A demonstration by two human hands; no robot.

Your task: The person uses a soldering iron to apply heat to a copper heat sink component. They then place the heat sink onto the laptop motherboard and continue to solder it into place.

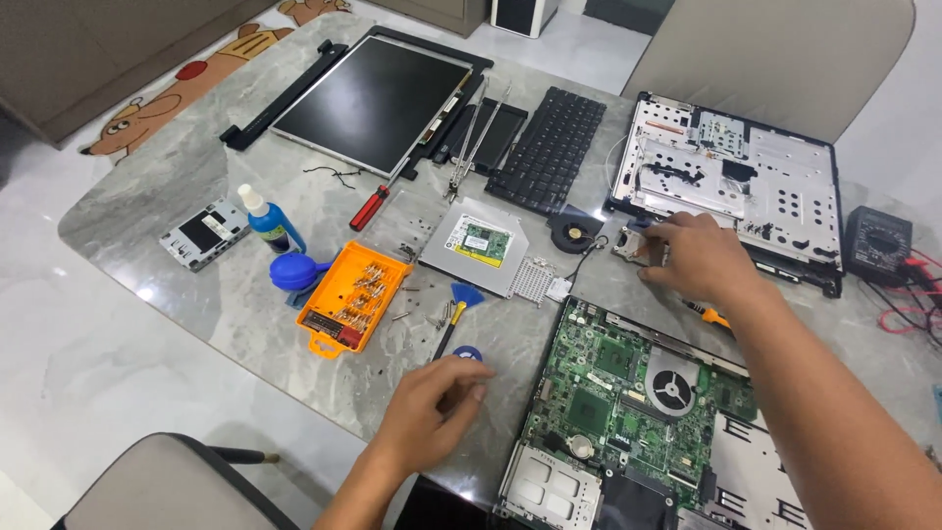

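Resting on the table (177, 186), the left hand (432, 402) pinches a blue disc (468, 352); right hand (697, 260) grasps a small metal part (630, 247).

A dark rectangular screen panel (378, 103) lies top left; a green-white label (485, 241) tops the silver drive (471, 250).

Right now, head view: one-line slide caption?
Left hand rests by a blue disc; right hand holds a small metal part near the green motherboard.
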